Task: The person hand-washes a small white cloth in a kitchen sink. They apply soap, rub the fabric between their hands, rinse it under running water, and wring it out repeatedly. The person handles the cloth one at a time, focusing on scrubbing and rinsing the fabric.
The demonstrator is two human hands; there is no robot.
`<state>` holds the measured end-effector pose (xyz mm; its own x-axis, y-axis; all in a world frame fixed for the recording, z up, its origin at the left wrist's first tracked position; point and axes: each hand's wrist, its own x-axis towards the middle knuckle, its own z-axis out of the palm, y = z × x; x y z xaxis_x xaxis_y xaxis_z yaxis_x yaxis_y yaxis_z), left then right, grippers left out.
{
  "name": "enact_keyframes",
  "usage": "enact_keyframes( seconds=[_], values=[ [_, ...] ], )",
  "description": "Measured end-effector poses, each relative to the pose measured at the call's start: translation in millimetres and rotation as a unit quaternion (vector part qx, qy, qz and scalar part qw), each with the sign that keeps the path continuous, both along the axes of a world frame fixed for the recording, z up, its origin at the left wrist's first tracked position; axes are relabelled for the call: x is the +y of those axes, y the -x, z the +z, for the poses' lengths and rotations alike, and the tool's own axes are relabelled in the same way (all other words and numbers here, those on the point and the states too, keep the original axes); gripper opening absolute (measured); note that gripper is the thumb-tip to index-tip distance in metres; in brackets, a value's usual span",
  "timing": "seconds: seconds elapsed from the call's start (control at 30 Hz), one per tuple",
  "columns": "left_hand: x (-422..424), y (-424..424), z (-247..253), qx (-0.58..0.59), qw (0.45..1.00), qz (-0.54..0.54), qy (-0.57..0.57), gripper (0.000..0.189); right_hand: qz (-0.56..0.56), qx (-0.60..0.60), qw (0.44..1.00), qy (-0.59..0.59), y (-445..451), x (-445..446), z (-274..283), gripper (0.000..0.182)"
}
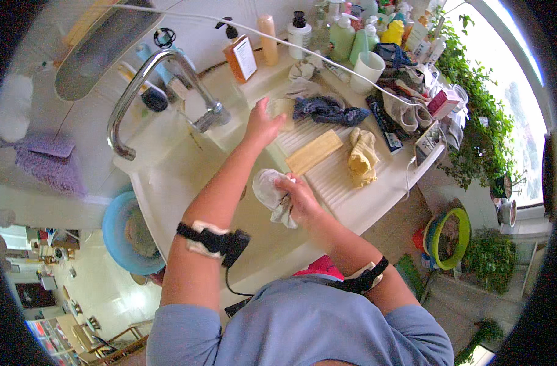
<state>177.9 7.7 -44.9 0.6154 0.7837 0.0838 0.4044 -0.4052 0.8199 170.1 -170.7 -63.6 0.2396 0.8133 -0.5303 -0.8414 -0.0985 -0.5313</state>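
Note:
A bunched white cloth (270, 188), perhaps a sock, is gripped in my right hand (302, 196) over the sink basin (177, 169). Its greyish lower part hangs below my fingers. My left hand (263, 123) reaches to the upper end of the ribbed washboard (324, 155), thumb and fingers spread. A pale yellowish bar, likely soap (282, 110), lies right at those fingers; whether they touch it I cannot tell. On the ribs rest a yellow wooden block (314, 152), a wrung dark blue cloth (329, 111) and a crumpled yellow sock (363, 158).
A chrome faucet (143, 80) arches over the basin at the left. An amber pump bottle (240, 56), a white cup (367, 71) and several bottles line the back ledge. A white cable (278, 39) crosses above. A blue tub (122, 233) stands at lower left.

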Motion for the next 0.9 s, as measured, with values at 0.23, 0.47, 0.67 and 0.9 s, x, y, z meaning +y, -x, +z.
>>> enact_keyframes(
  seconds=[0.23,0.47,0.67,0.9],
  values=[
    [-69,167,0,-0.209,0.815,-0.006,0.541,0.034,0.009,-0.008,0.993,-0.114,21,21,28,0.014],
    [-106,218,33,-0.404,0.786,0.040,0.466,0.026,0.064,-0.191,0.972,-0.118,75,43,31,0.021],
    [-112,256,31,-0.324,0.885,0.082,0.324,0.024,0.121,-0.194,0.967,-0.115,111,49,47,0.025],
    [-108,277,37,-0.493,0.771,0.106,0.389,0.019,0.138,-0.194,0.962,-0.132,120,59,39,0.028]
  ],
)
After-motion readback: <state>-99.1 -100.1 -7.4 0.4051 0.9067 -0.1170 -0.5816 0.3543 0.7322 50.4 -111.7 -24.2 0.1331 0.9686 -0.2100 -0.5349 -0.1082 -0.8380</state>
